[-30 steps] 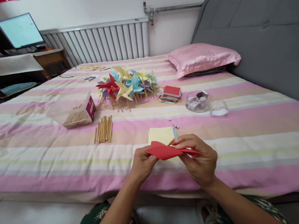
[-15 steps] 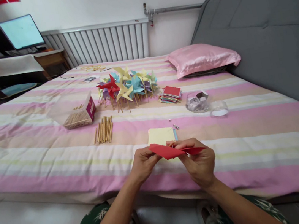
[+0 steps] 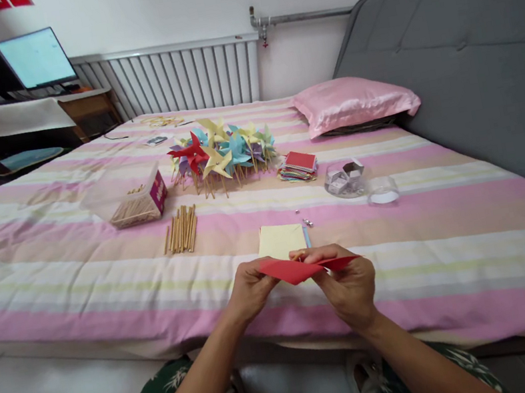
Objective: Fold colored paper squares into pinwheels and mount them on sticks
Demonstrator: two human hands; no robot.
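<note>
Both forearms reach up from six o'clock over the near edge of the pink-striped bedspread (image 3: 104,278). The left hand (image 3: 248,288) and right hand (image 3: 347,283) pinch one folded red paper sheet (image 3: 292,270) between closed fingertips, held level between them. One pale yellow paper square (image 3: 281,240) lies just beyond at twelve o'clock. At eleven o'clock lie one bundle of wooden sticks (image 3: 181,228) and one heap of coloured paper pinwheels (image 3: 219,151); at one o'clock, one pink satin pillow (image 3: 352,103) by the grey headboard (image 3: 468,38).
</note>
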